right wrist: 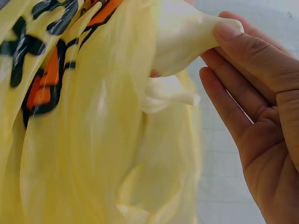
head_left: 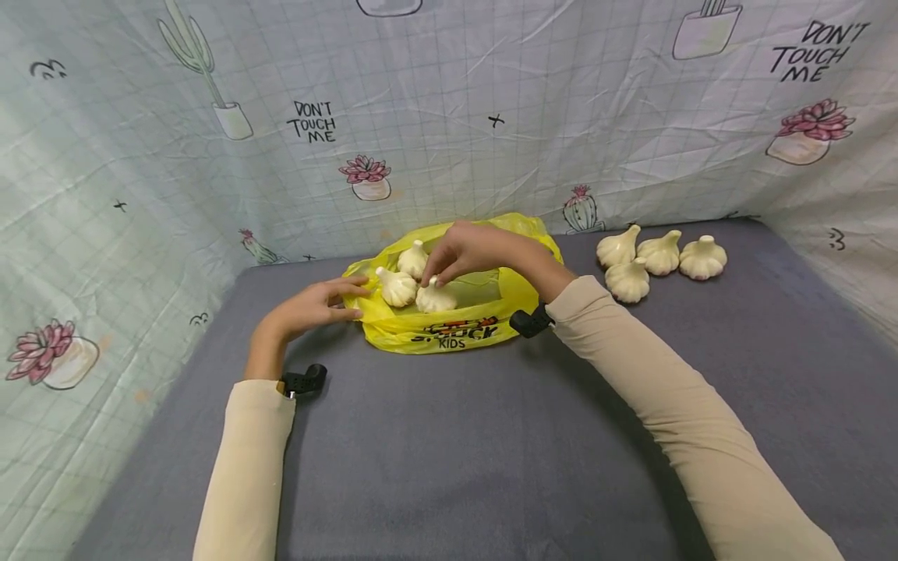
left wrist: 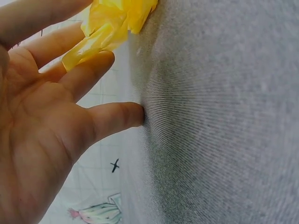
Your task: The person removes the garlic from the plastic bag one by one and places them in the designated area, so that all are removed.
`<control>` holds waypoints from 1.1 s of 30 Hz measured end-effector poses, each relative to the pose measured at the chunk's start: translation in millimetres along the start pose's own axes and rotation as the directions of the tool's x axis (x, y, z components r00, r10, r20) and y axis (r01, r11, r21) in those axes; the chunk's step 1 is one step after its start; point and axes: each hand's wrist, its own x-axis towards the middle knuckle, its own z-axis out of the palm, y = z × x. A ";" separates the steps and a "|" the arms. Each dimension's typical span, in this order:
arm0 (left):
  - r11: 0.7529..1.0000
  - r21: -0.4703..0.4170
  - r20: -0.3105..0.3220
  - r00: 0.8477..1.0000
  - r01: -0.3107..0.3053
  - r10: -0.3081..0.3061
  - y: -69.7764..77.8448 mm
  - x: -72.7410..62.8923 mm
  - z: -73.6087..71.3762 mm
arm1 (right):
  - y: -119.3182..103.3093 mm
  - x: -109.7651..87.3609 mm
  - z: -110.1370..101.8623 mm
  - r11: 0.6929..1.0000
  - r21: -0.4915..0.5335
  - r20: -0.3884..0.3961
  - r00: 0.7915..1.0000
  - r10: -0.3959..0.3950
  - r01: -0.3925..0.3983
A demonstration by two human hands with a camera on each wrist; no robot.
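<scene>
A yellow plastic bag (head_left: 393, 336) lies on its side with its mouth spread open. My right hand (head_left: 484, 248) reaches over it and pinches a garlic bulb (head_left: 436, 299) by its stem, inside the opening; the right wrist view shows thumb and fingertips on the stem of this garlic bulb (right wrist: 180, 42). Two more bulbs sit in the bag close by, one garlic bulb (head_left: 396, 288) to the left and another garlic bulb (head_left: 412, 260) behind. At the bag's left edge, my left hand (head_left: 309, 306) has spread fingers touching the plastic (left wrist: 105, 28), with the thumb lower and apart.
Several loose garlic bulbs (head_left: 659, 253) are grouped at the back right of the grey table (head_left: 449, 452). A printed cloth (head_left: 435, 86) hangs behind and along both sides. Each wrist carries a small black camera, such as the left camera (head_left: 306, 379).
</scene>
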 end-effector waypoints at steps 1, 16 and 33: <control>1.000 0.003 0.002 1.000 -0.002 0.002 0.7 0.5 0.8 | -2.8 -5.0 -1.8 1.000 -0.010 0.003 1.000 -0.005 0.005; 0.981 0.178 0.059 0.996 -0.078 0.068 6.3 0.8 9.0 | -41.5 -83.8 -15.4 0.965 -0.217 -0.099 0.980 -0.172 0.148; 0.922 0.347 0.046 0.985 -0.172 0.166 14.6 -4.6 0.8 | -45.7 -195.5 -14.1 0.927 -0.375 -0.346 0.924 -0.162 0.022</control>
